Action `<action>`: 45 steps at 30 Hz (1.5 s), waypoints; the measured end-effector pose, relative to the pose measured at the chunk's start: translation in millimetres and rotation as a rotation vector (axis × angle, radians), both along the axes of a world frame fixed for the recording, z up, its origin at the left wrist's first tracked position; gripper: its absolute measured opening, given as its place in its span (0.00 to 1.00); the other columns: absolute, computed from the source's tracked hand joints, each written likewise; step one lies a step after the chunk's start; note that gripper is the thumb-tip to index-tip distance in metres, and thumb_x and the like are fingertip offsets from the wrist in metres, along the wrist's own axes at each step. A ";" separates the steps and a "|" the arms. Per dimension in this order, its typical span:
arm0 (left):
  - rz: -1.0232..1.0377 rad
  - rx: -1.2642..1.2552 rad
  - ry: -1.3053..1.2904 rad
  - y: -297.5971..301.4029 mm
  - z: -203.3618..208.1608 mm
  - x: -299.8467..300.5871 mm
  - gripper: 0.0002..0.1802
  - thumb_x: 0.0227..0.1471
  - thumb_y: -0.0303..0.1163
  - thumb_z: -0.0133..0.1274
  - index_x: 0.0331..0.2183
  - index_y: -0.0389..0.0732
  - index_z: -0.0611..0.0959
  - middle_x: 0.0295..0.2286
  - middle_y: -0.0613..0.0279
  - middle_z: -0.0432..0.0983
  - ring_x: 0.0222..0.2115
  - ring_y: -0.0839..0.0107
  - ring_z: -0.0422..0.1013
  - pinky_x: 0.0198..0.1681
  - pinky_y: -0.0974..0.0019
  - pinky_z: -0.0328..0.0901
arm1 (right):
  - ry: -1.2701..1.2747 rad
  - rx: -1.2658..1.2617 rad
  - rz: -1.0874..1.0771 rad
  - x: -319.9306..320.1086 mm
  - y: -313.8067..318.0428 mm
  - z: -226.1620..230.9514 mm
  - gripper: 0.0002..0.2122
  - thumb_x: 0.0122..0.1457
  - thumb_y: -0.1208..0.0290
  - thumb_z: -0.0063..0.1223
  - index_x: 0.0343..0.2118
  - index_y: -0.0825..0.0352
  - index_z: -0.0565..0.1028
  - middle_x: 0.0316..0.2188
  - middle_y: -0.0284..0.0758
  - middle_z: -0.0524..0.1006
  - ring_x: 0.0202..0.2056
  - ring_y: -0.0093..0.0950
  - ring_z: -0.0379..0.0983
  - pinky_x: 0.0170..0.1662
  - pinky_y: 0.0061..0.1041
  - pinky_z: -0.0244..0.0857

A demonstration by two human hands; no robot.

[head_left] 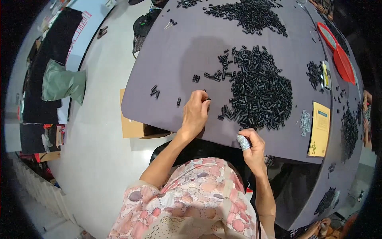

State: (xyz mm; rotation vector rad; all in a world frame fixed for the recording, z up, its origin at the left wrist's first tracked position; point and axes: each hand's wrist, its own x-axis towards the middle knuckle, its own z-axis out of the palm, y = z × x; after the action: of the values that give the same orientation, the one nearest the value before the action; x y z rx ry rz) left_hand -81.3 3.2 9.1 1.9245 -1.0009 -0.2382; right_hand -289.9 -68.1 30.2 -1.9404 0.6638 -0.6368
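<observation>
Spreading out in front of me, the table [167,59] under its grey-purple cloth is the biggest thing here. On it, just ahead of my hands and a little to the right, sits the main heap of short black cylinders [260,87], with stragglers trailing off its left side. Farther off, toward the far side of the cloth, lies another black pile [254,18]. Below the table's left corner I can see part of a cardboard box [128,119]. A yellow booklet [319,129] lies near the right-hand edge.

My left hand [195,113] is over the cloth, left of the main heap, thumb and fingertips pinched on a dark piece [208,98] that barely shows. My right hand [254,149] is by the near edge, below the heap, its fingers curled in toward the thumb; whether they grip anything, I can't tell.

Smaller again is a scatter of pale grey bits [305,123] just left of the booklet. A light, speckled wrap [243,142] covers my right thumb. Smallest, one loose black cylinder [178,102] lies alone just left of my left hand.
</observation>
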 end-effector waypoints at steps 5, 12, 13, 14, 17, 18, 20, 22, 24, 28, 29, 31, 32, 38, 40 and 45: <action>-0.125 -0.178 0.443 9.4 17.3 -16.8 0.13 0.51 0.23 0.50 0.42 0.36 0.75 0.29 0.69 0.66 0.27 0.81 0.62 0.31 0.77 0.60 | -0.009 0.019 0.027 15.0 1.5 15.7 0.13 0.44 0.87 0.42 0.34 0.70 0.71 0.30 0.41 0.73 0.32 0.37 0.72 0.37 0.28 0.64; -0.264 -0.233 0.590 12.9 23.5 -33.5 0.08 0.52 0.21 0.49 0.37 0.34 0.78 0.32 0.70 0.65 0.23 0.86 0.62 0.25 0.80 0.59 | -0.044 0.011 -0.008 30.2 -4.0 34.3 0.12 0.44 0.87 0.42 0.34 0.71 0.71 0.30 0.41 0.73 0.32 0.38 0.72 0.36 0.28 0.65; -0.273 -0.228 0.604 13.1 25.1 -35.6 0.08 0.52 0.21 0.49 0.37 0.34 0.78 0.32 0.70 0.65 0.24 0.85 0.63 0.26 0.80 0.60 | -0.064 0.011 -0.021 32.9 -4.5 33.8 0.13 0.43 0.88 0.43 0.34 0.71 0.71 0.30 0.42 0.73 0.33 0.39 0.72 0.37 0.29 0.65; -0.281 -0.223 0.618 13.0 26.5 -37.4 0.09 0.52 0.20 0.49 0.37 0.34 0.78 0.32 0.69 0.66 0.24 0.85 0.63 0.26 0.80 0.60 | -0.061 0.012 -0.023 35.4 -5.2 33.6 0.13 0.43 0.88 0.43 0.34 0.71 0.71 0.30 0.42 0.73 0.33 0.39 0.72 0.37 0.29 0.65; -0.282 -0.215 0.574 11.8 28.8 -41.3 0.09 0.50 0.20 0.50 0.36 0.34 0.79 0.31 0.65 0.68 0.26 0.79 0.66 0.28 0.76 0.62 | -0.066 -0.134 -0.021 41.1 -9.4 30.8 0.16 0.39 0.90 0.42 0.34 0.71 0.71 0.30 0.43 0.72 0.33 0.42 0.71 0.38 0.33 0.65; -0.281 -0.215 0.577 11.2 29.7 -42.2 0.09 0.50 0.20 0.50 0.36 0.34 0.79 0.31 0.65 0.68 0.26 0.79 0.66 0.28 0.76 0.62 | -0.064 -0.133 -0.020 41.8 -10.3 29.9 0.16 0.39 0.90 0.42 0.34 0.71 0.71 0.30 0.43 0.72 0.33 0.42 0.71 0.38 0.33 0.65; -0.296 -0.195 0.498 10.8 31.4 -42.5 0.09 0.48 0.19 0.51 0.36 0.34 0.79 0.31 0.63 0.70 0.28 0.75 0.68 0.30 0.74 0.64 | -0.049 -0.152 -0.003 43.2 -10.9 29.2 0.17 0.37 0.90 0.42 0.34 0.71 0.70 0.29 0.43 0.72 0.33 0.43 0.70 0.37 0.34 0.65; -0.304 -0.200 0.428 11.4 28.5 -40.7 0.09 0.49 0.20 0.51 0.36 0.34 0.78 0.32 0.64 0.69 0.28 0.78 0.67 0.30 0.76 0.63 | -0.031 -0.200 0.019 43.5 -12.4 27.2 0.17 0.37 0.91 0.42 0.34 0.71 0.70 0.29 0.43 0.72 0.33 0.43 0.70 0.37 0.35 0.65; -0.308 -0.207 0.356 13.4 24.6 -39.4 0.09 0.50 0.20 0.51 0.37 0.34 0.78 0.32 0.66 0.68 0.28 0.81 0.65 0.30 0.78 0.62 | -0.015 -0.248 0.046 44.1 -13.7 28.1 0.18 0.36 0.91 0.42 0.34 0.71 0.70 0.29 0.43 0.72 0.33 0.43 0.70 0.36 0.35 0.65; -0.318 -0.205 0.424 16.8 23.8 -38.3 0.08 0.48 0.20 0.51 0.35 0.34 0.79 0.32 0.64 0.69 0.29 0.78 0.67 0.31 0.76 0.63 | -0.015 -0.237 0.119 46.4 -15.2 37.1 0.15 0.37 0.91 0.43 0.31 0.72 0.71 0.27 0.42 0.72 0.31 0.42 0.71 0.34 0.32 0.65; -0.328 -0.219 0.489 18.7 24.9 -37.2 0.08 0.47 0.19 0.51 0.34 0.35 0.79 0.31 0.62 0.70 0.28 0.75 0.68 0.30 0.74 0.63 | -0.014 -0.131 0.132 46.8 -14.9 38.8 0.14 0.37 0.91 0.43 0.30 0.72 0.71 0.26 0.42 0.72 0.30 0.41 0.71 0.33 0.30 0.65; -0.338 -0.207 0.564 23.4 27.2 -32.8 0.08 0.47 0.19 0.51 0.34 0.35 0.80 0.31 0.63 0.70 0.27 0.77 0.68 0.30 0.74 0.63 | -0.037 0.230 0.129 46.2 -14.5 39.5 0.10 0.42 0.90 0.47 0.28 0.71 0.73 0.24 0.33 0.73 0.27 0.25 0.71 0.31 0.21 0.63; -0.372 -0.214 0.595 26.8 28.2 -31.9 0.08 0.47 0.19 0.51 0.34 0.35 0.80 0.31 0.63 0.70 0.27 0.77 0.67 0.29 0.74 0.62 | -0.042 0.435 0.132 45.3 -15.5 34.7 0.09 0.44 0.90 0.49 0.28 0.70 0.73 0.23 0.29 0.74 0.28 0.19 0.70 0.31 0.19 0.63; -0.424 -0.255 0.505 37.5 22.7 -28.4 0.09 0.48 0.18 0.50 0.35 0.35 0.80 0.35 0.62 0.67 0.31 0.80 0.66 0.31 0.78 0.62 | -0.066 0.756 0.201 55.6 -22.6 19.3 0.05 0.49 0.82 0.57 0.26 0.66 0.72 0.22 0.25 0.73 0.24 0.13 0.67 0.28 0.14 0.62; -0.422 -0.261 0.510 39.3 20.0 -27.2 0.09 0.49 0.18 0.50 0.35 0.34 0.79 0.35 0.63 0.67 0.30 0.80 0.66 0.31 0.78 0.61 | -0.012 0.911 0.187 60.3 -24.2 21.9 0.06 0.49 0.81 0.57 0.25 0.66 0.71 0.22 0.24 0.72 0.23 0.13 0.66 0.25 0.13 0.61; -0.380 -0.281 0.560 37.2 16.5 -17.3 0.08 0.48 0.19 0.48 0.35 0.34 0.76 0.32 0.64 0.67 0.27 0.78 0.65 0.28 0.75 0.61 | 0.127 0.684 0.204 77.2 -23.0 20.1 0.05 0.49 0.82 0.54 0.27 0.67 0.70 0.22 0.25 0.71 0.24 0.14 0.66 0.27 0.15 0.60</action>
State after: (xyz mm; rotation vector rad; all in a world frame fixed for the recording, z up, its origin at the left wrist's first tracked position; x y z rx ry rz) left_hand -98.6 40.4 25.5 1.2931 -0.9430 -0.7654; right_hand -212.7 -91.1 50.3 -1.3843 0.6446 -0.1231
